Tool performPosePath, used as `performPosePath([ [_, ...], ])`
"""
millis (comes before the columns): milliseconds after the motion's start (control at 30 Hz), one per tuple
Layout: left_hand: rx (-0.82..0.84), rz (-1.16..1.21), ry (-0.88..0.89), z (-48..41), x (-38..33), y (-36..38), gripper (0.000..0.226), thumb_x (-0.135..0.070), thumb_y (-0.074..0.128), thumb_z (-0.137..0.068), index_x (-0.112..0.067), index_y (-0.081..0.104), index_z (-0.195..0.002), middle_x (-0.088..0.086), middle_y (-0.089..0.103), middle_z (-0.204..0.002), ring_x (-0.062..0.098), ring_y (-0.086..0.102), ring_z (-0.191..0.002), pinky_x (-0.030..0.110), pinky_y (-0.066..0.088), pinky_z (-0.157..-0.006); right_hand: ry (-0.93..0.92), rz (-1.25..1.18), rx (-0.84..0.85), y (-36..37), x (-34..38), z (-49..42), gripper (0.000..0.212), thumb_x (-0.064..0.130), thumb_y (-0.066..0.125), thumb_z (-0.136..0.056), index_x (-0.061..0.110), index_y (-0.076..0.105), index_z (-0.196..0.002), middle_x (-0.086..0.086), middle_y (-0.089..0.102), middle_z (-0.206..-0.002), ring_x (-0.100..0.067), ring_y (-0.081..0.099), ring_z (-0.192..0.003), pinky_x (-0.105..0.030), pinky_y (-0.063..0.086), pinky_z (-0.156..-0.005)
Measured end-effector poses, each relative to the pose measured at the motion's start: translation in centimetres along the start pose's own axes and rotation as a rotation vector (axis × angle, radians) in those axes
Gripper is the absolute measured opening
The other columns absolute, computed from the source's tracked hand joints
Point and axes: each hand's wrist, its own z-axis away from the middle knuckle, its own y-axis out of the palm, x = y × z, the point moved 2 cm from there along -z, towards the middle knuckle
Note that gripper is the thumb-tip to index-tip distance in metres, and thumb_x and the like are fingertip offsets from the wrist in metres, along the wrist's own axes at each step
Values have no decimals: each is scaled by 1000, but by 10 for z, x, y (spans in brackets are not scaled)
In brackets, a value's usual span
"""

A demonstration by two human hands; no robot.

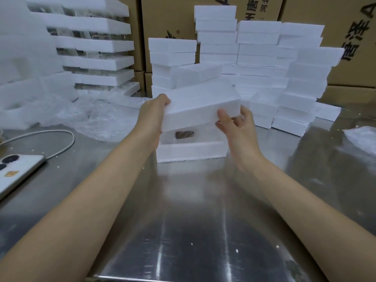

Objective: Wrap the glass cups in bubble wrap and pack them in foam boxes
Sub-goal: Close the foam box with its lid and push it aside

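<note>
A white foam box base [191, 152] stands on the steel table [193, 210] in the middle of the head view. Inside it lies a wrapped glass cup [184, 134], seen as a dark patch under bubble wrap. A foam lid [200, 105] hangs tilted above the base. My left hand [153, 117] grips the lid's left end, thumb on top. My right hand [236, 124] holds the lid's right end, thumb on its front face and fingers curled beneath.
Stacks of foam boxes [262, 64] fill the back of the table, with cardboard cartons [350, 37] behind. Loose bubble wrap [101, 119] lies at the left, more bubble wrap [362, 139] at the right. A phone [16, 171] with a white cable [61, 147] lies near the left edge.
</note>
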Motion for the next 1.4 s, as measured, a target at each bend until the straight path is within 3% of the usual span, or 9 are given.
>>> performPosePath([
  [67, -25, -65, -39, -2, 3, -4, 4, -25, 54, -87, -21, 55, -87, 0, 58, -88, 17, 56, -75, 29, 45, -70, -8, 180, -33, -11, -2, -4, 50, 34, 64, -90, 30, 37, -131, 6, 62, -113, -1, 60, -101, -9, 43, -82],
  [133, -32, -136, -89, -5, 9, -6, 13, -26, 54, -85, -18, 55, -95, 3, 57, -92, 20, 57, -76, 31, 45, -71, -14, 320, 44, -18, -7, -7, 28, 35, 54, -96, 31, 52, -124, 14, 59, -119, 11, 54, -102, -4, 38, -80],
  [300, -31, -253, -184, -7, 19, -7, 49, -32, 54, -79, -15, 50, -125, 9, 58, -117, 28, 60, -101, 40, 51, -90, 23, 460, 190, -20, -19, -6, 23, 38, 43, -100, 40, 54, -121, 13, 50, -137, -9, 44, -126, -29, 35, -105],
  [400, 2, -198, -190, -7, 23, -5, 30, -26, 50, -89, -15, 51, -117, 7, 60, -103, 22, 62, -82, 31, 53, -71, -2, 517, 205, -21, -17, -5, 31, 42, 39, -101, 38, 48, -130, 16, 45, -139, -5, 40, -128, -26, 31, -106],
  [567, 7, -172, -197, -9, 26, -6, 17, -24, 49, -87, -17, 55, -101, 6, 60, -101, 23, 59, -83, 33, 50, -81, 30, 574, 255, -23, -16, -6, 38, 49, 30, -101, 38, 41, -135, 12, 42, -142, -8, 40, -129, -33, 33, -110],
  [733, 3, -155, -214, -12, 30, -10, 50, -29, 55, -83, -16, 43, -130, 13, 58, -124, 30, 61, -107, 47, 51, -94, -79, 687, 263, -28, -17, -6, 40, 42, 24, -103, 27, 41, -136, 13, 45, -132, -6, 41, -121, -14, 29, -89],
  [1000, 85, -122, -192, -12, 32, -9, 44, -29, 49, -87, -15, 49, -129, 10, 61, -117, 24, 59, -97, 42, 47, -95, -166, 844, 274, -39, -22, -13, 40, 48, 33, -99, 28, 39, -134, 5, 44, -137, -6, 51, -110, -23, 33, -92],
  [1167, 94, -70, -204, -11, 34, -10, 31, -28, 50, -92, -14, 58, -119, 7, 64, -106, 22, 61, -92, 38, 50, -90, -138, 922, 411, -45, -23, -11, 78, 48, 72, -77, 38, 24, -137, 11, 31, -135, -6, 43, -110, -27, 40, -98],
  [1400, 116, -39, -224, -11, 33, -12, 30, -30, 51, -95, -14, 57, -119, 10, 65, -115, 25, 62, -97, 39, 51, -89, -187, 903, 352, -46, -23, -12, 80, 46, 79, -70, 34, 33, -133, 14, 40, -128, 9, 46, -97, 2, 35, -75],
])
